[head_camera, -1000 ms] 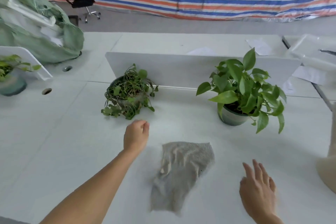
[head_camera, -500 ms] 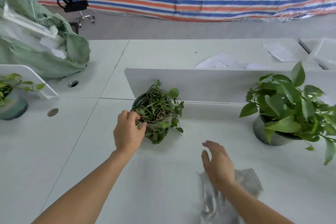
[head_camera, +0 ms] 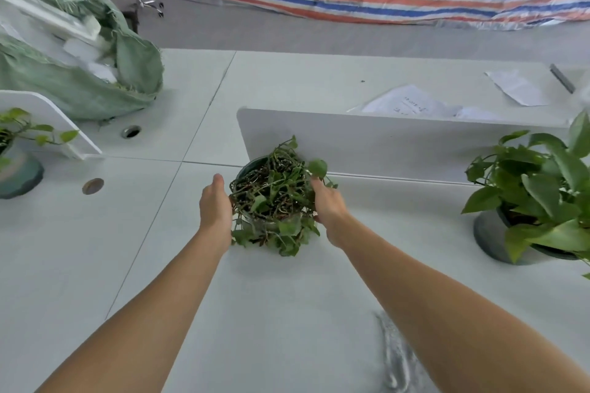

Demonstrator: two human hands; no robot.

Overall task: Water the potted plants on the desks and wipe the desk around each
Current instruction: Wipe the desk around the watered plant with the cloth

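A small potted plant (head_camera: pixel 275 198) with tangled thin vines stands on the white desk (head_camera: pixel 271 303) in front of a low white divider. My left hand (head_camera: pixel 215 204) presses against the pot's left side and my right hand (head_camera: pixel 327 204) against its right side, so both hands clasp it. The pot itself is mostly hidden by leaves and hands. A grey cloth (head_camera: pixel 397 357) lies flat on the desk near my right forearm, partly covered by it. A larger leafy plant (head_camera: pixel 539 198) in a grey pot stands at the right edge.
A third potted plant (head_camera: pixel 16 153) sits at the far left beside a curved white divider (head_camera: pixel 60 124). A green sack (head_camera: pixel 76 67) lies at the back left. Papers (head_camera: pixel 412 104) lie behind the straight divider (head_camera: pixel 399 140). Two cable holes (head_camera: pixel 92 186) mark the desk.
My right hand left the cloth and moved up to the small pot's right side. My left hand settled on its left side. The view shifted closer to the small plant.
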